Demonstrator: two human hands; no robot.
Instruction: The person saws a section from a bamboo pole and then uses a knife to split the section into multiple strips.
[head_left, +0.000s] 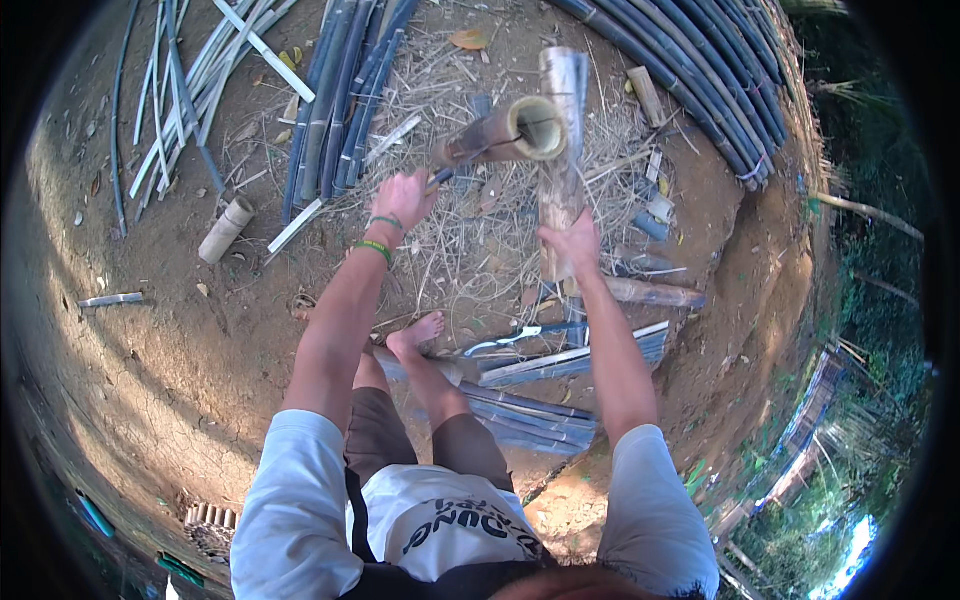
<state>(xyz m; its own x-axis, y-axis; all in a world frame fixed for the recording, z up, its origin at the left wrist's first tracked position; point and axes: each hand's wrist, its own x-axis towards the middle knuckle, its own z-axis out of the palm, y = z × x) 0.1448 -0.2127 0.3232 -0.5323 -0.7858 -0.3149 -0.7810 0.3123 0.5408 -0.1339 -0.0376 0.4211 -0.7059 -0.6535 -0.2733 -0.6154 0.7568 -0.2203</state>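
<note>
A person, seen from above, works outdoors on bare brown earth, in a pale shirt and dark shorts. The left hand (403, 198), with bands at its wrist, is closed in a fist around a dark handle (436, 181), whose far end is lost to sight by a brown bamboo tube (490, 137). That tube lies slantwise in the middle of the far half of the scene, its open, hollow end turned to the right. The right hand (576, 244) grips a pale bamboo log (562, 200), thumb on its left side; the fingertips are hidden, so how tightly they press cannot be told. The log runs away from the person and passes behind the tube's open end. Around both lies a litter of pale shavings (470, 250). Far left are light strips (215, 75) and a bundle of dark poles (345, 95); far right, a larger bundle of long dark poles (690, 75). A short bamboo piece (226, 232) lies to the left. Nearer, by a bare foot (420, 331), are split bamboo slats (530, 420) and a slim blue-and-white object (525, 335).
</note>
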